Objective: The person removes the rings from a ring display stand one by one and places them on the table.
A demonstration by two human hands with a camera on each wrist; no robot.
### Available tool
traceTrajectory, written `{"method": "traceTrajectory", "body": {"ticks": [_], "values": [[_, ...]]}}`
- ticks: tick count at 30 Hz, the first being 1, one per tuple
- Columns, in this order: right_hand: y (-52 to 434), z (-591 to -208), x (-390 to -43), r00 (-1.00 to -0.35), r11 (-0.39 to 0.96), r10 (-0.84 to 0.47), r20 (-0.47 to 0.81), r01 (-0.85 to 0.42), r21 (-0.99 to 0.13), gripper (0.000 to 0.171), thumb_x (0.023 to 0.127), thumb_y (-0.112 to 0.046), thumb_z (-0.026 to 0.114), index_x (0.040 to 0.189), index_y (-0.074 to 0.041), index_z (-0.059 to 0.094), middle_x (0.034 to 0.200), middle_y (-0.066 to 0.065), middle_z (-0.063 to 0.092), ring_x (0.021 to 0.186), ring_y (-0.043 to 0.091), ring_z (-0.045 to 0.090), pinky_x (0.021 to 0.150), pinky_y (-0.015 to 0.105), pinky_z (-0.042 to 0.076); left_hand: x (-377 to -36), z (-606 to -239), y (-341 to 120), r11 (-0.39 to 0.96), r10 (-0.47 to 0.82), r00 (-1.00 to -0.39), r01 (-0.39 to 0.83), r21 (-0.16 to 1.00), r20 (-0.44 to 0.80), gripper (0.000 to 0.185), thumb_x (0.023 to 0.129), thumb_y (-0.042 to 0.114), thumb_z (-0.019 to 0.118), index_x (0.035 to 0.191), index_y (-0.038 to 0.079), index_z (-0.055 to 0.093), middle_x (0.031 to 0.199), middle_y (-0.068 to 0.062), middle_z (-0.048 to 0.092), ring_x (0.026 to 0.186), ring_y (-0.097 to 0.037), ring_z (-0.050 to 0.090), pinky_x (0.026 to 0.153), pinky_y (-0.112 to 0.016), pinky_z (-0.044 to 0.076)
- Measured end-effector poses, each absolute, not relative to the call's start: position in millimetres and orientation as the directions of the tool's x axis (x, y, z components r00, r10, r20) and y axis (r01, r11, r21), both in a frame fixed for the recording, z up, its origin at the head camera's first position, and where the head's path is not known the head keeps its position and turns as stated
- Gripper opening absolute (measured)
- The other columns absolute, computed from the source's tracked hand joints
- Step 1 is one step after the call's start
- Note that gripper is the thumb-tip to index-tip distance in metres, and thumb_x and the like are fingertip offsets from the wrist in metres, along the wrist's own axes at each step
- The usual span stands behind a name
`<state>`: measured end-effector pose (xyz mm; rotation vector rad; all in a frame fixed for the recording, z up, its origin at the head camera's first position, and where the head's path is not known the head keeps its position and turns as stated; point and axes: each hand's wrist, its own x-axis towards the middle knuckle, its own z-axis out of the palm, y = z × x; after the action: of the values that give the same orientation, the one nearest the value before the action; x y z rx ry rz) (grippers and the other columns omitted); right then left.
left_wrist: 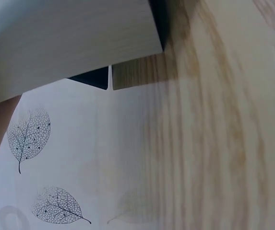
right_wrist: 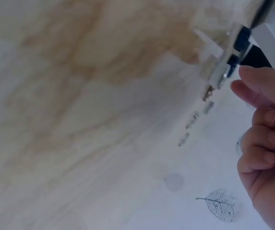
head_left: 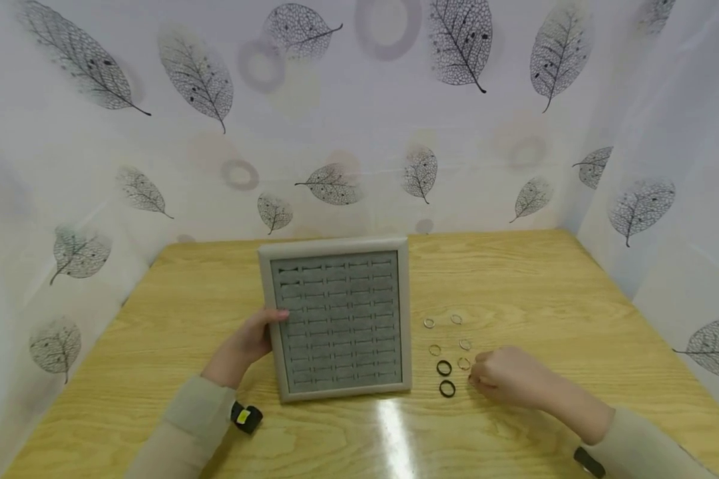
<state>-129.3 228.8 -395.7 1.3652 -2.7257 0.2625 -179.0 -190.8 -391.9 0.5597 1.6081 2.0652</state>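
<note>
A light wooden table (head_left: 545, 279) with a wavy grain is filling the lower half of the head view, and a bright streak of light (head_left: 395, 432) is glinting off its near edge. White sheets printed with grey skeleton leaves (head_left: 458, 40) and pale rings (head_left: 239, 174) are standing behind it as a back wall (head_left: 347, 120), and matching panels are closing in the left side (head_left: 30, 266) and the right side (head_left: 683, 219). Soft, even light is falling over everything, casting only faint shadows.

Rings (head_left: 447, 352) lie on the table (head_left: 545, 286), apparently right of the tray (head_left: 337, 318).
</note>
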Motion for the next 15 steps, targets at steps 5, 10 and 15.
{"method": "traceTrajectory", "body": {"ticks": [5,10,15], "values": [[230,-387,-127,-0.618,0.609,-0.751,0.231,-0.784,-0.117,0.006,0.07,-0.014,0.071,0.071,-0.013,0.065,0.064,-0.011,0.051,0.052,-0.002,0.045,0.044,0.016,0.038,-182,-394,-189,-0.224,0.598,-0.799,-0.087,0.971,0.066,0.036,0.084,0.018,0.033,0.119,0.023,0.04,0.111,0.002,0.052,0.1,-0.018,0.051,0.085,-0.039,0.038],[230,-382,-128,-0.61,0.601,-0.743,0.274,-0.789,-0.126,0.007,0.071,-0.013,0.072,0.073,-0.011,0.066,0.067,-0.009,0.054,0.054,-0.002,0.046,0.045,0.015,0.038,-187,-394,-188,-0.191,0.572,-0.816,-0.038,0.981,0.08,0.04,0.081,0.017,0.038,0.121,0.021,0.035,0.112,0.002,0.05,0.1,-0.016,0.049,0.085,-0.037,0.038],[227,-382,-129,-0.608,0.6,-0.741,0.285,-0.79,-0.123,0.006,0.071,-0.013,0.072,0.072,-0.012,0.066,0.066,-0.009,0.054,0.052,-0.004,0.044,0.044,0.013,0.037,-196,-392,-188,-0.186,0.536,-0.842,-0.043,0.982,0.064,0.055,0.076,0.015,0.045,0.127,0.013,0.024,0.112,0.002,0.048,0.102,-0.015,0.049,0.087,-0.034,0.037]]}}
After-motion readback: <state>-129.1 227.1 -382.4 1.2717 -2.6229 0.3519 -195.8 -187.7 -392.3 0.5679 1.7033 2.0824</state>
